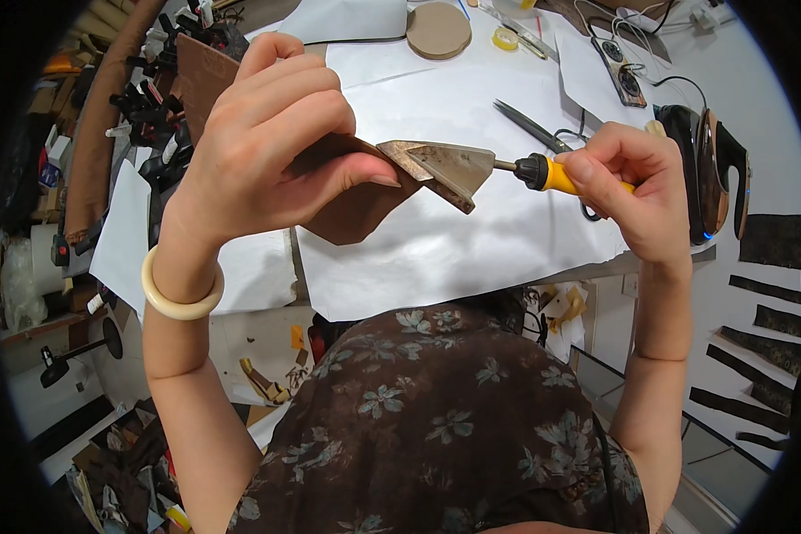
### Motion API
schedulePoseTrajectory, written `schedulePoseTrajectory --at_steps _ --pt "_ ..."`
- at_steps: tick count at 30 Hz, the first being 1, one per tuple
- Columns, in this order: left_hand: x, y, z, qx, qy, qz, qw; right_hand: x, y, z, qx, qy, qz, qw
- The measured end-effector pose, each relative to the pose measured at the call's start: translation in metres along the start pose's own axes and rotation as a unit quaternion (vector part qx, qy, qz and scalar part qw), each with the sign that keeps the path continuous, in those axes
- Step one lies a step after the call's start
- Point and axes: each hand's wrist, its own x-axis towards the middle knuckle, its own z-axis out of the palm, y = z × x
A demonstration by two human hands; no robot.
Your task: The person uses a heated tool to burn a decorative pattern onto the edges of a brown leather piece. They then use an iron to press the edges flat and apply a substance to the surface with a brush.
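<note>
My left hand is closed on a dark brown leather piece, thumb on the near face and fingers curled over the top. A brown panel shows behind that hand; whether it is part of the same piece I cannot tell. In my right hand is a hand tool with a yellow handle, a black collar and a thin metal shaft. Its wedge-shaped metal head, stained brown, meets the leather's edge beside my left thumb. Both are raised above the white-covered table.
Black-handled scissors lie beyond the tool. Further back are a round grey-brown disc, a tape roll and a phone among cables. A dark appliance stands at the right. Black clamps crowd the left edge.
</note>
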Motion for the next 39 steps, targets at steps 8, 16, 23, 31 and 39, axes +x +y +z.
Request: schedulePoseTrajectory --at_steps 8,16,23,31,39 --pt "-0.004 -0.001 -0.003 -0.093 -0.039 -0.077 0.992 0.009 0.015 -0.010 -0.016 0.061 -0.099 0.993" --pt "0.001 -0.001 -0.006 -0.160 -0.086 -0.072 0.981 0.021 0.062 -0.005 0.166 0.039 -0.091 0.981" --pt "0.002 0.001 -0.003 -0.177 -0.084 -0.090 0.976 0.026 0.085 0.013 0.204 -0.004 -0.086 0.975" --pt "0.001 0.000 -0.002 -0.178 -0.087 -0.087 0.976 0.019 0.094 0.026 0.239 0.006 -0.082 0.968" --pt "0.001 -0.001 -0.001 -0.184 -0.055 -0.086 0.978 0.009 0.101 0.041 0.273 0.035 -0.129 0.953"
